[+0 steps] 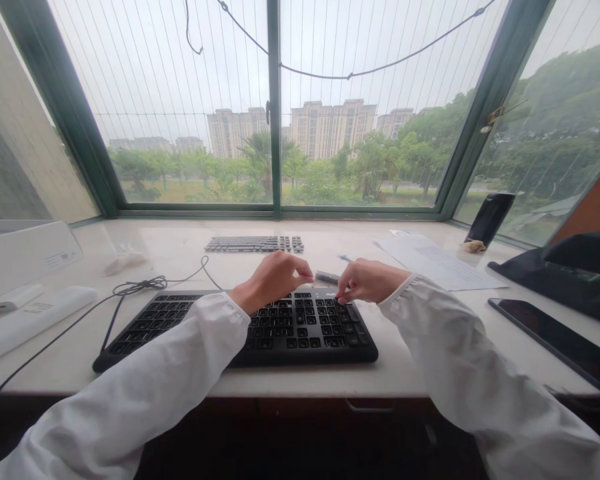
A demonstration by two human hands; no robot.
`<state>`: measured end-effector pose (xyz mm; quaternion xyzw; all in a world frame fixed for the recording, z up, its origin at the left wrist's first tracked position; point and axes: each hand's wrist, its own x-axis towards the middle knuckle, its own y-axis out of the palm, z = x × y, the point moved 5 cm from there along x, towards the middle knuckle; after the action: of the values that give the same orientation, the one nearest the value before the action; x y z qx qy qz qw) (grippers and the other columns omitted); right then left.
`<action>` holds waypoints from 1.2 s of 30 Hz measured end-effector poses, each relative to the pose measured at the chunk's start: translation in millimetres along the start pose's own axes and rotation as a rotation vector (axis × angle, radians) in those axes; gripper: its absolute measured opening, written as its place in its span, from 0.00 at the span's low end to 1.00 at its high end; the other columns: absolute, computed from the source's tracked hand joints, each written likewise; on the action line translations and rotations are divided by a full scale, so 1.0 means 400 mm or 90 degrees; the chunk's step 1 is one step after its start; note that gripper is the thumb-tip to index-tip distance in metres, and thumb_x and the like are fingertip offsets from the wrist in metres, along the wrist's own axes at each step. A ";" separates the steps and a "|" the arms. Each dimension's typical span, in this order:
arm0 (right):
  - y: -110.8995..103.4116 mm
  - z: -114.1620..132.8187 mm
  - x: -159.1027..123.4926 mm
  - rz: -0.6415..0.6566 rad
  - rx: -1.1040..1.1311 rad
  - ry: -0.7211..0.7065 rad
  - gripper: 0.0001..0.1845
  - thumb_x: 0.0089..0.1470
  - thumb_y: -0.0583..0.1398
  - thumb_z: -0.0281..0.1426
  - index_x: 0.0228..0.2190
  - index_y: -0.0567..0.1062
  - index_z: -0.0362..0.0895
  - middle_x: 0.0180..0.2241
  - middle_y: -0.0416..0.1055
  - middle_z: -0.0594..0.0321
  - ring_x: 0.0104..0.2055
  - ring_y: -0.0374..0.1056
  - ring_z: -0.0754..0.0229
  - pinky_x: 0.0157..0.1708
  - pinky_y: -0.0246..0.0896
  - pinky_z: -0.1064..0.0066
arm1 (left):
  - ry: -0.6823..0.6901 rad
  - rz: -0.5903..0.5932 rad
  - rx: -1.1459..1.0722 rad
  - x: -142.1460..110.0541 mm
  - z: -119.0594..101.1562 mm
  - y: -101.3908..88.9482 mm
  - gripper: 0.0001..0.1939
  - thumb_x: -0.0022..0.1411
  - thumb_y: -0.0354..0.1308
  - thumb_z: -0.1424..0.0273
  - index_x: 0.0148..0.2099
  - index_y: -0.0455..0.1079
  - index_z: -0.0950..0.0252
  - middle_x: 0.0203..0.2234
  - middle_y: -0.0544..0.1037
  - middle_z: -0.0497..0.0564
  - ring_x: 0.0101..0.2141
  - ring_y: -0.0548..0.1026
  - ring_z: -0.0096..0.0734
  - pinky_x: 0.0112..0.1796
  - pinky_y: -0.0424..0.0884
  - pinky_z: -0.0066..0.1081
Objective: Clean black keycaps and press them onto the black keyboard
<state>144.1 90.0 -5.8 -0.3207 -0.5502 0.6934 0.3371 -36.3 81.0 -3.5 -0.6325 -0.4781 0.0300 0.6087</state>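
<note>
A black keyboard lies at the table's front edge, most of its key sockets bare of caps. Above its upper middle is my left hand, thumb and fingers closed in a pinch; what they hold, if anything, is too small to tell. My right hand reaches down at the upper right of the keyboard, fingertips pinched at the number pad's top; any small piece between them is hidden. Behind the keyboard, loose grey keycaps are laid out in rows. A small dark item lies between my hands.
The keyboard's bundled cable trails to the left. White boxes stand at far left. On the right are printed paper, a phone, a dark upright object and black fabric. A window runs along the back.
</note>
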 end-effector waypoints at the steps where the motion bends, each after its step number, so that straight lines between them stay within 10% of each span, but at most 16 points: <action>1: 0.000 0.000 0.002 0.003 0.003 0.003 0.11 0.44 0.68 0.41 0.32 0.84 0.51 0.25 0.73 0.63 0.26 0.64 0.64 0.28 0.54 0.72 | 0.000 0.000 0.001 0.000 0.000 -0.001 0.06 0.58 0.60 0.69 0.33 0.80 0.57 0.27 0.82 0.45 0.31 0.79 0.31 0.36 0.70 0.30; 36: -0.012 0.025 0.025 0.028 -0.124 0.040 0.15 0.41 0.70 0.41 0.33 0.84 0.50 0.30 0.76 0.61 0.31 0.69 0.61 0.32 0.59 0.72 | 0.023 -0.068 0.058 0.010 0.053 -0.017 0.05 0.57 0.62 0.68 0.33 0.80 0.59 0.28 0.82 0.46 0.30 0.78 0.31 0.35 0.68 0.32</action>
<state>130.8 93.4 0.3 -0.3856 -0.5972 0.6331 0.3064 -51.0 98.1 -1.4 -0.5780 -0.4983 0.0076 0.6462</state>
